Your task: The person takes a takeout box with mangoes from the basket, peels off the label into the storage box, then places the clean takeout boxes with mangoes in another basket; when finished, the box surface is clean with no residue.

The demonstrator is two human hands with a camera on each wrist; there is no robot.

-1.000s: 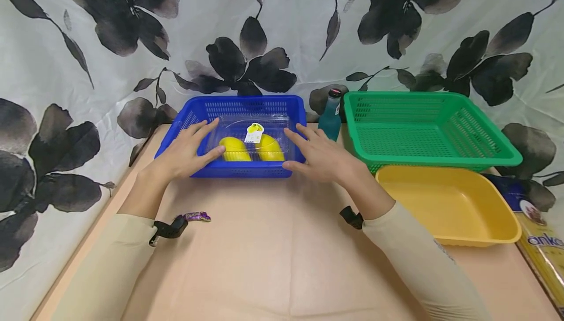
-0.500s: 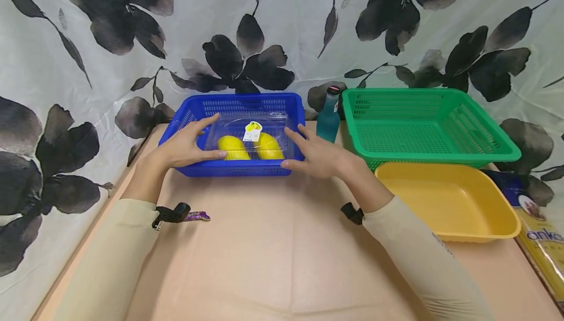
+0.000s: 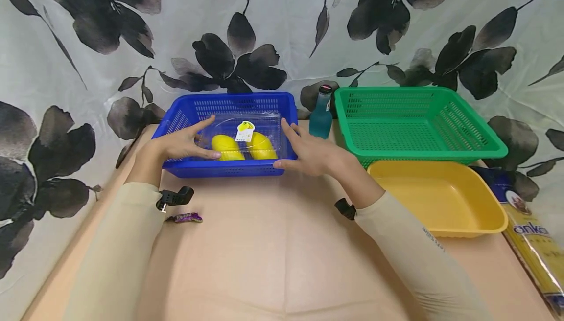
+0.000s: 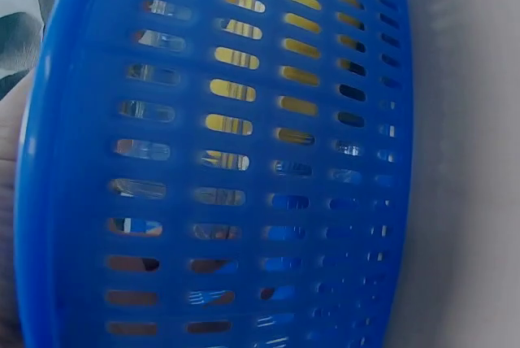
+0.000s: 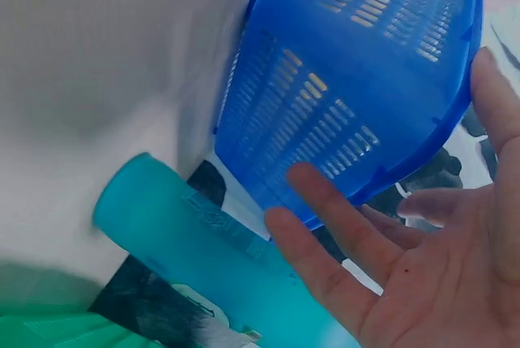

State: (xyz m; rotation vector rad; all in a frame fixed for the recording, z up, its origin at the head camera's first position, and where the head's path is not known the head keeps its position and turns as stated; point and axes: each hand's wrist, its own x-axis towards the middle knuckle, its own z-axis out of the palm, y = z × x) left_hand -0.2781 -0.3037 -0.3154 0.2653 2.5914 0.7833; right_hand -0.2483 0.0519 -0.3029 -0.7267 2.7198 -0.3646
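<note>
In the head view a clear plastic clamshell box (image 3: 224, 124) lies in the blue basket (image 3: 229, 169). It bears a white label (image 3: 245, 131) and holds two yellow oval fruits (image 3: 262, 147), their kind unclear. My left hand (image 3: 178, 145) reaches over the basket's left side, thumb and index finger spread along the box's left end. My right hand (image 3: 310, 153) lies at the basket's right side, fingers extended and apart. In the right wrist view its thumb (image 5: 496, 96) meets or nearly meets the rim, while other fingers stay outside the wall. The basket wall mostly hides my left hand in the left wrist view.
A blue-green bottle (image 3: 321, 115) stands between the blue basket and a green basket (image 3: 423, 155). In front of the green one is a yellow tub (image 3: 440, 198), with an "anka" packet (image 3: 530, 242) to its right. A purple-wrapped sweet (image 3: 186, 217) lies near my left wrist.
My left hand's fingers have drawn closer to the box's left end. My right index finger has come nearer the box's right edge. The whole head view has shifted slightly; box and basket stay together.
</note>
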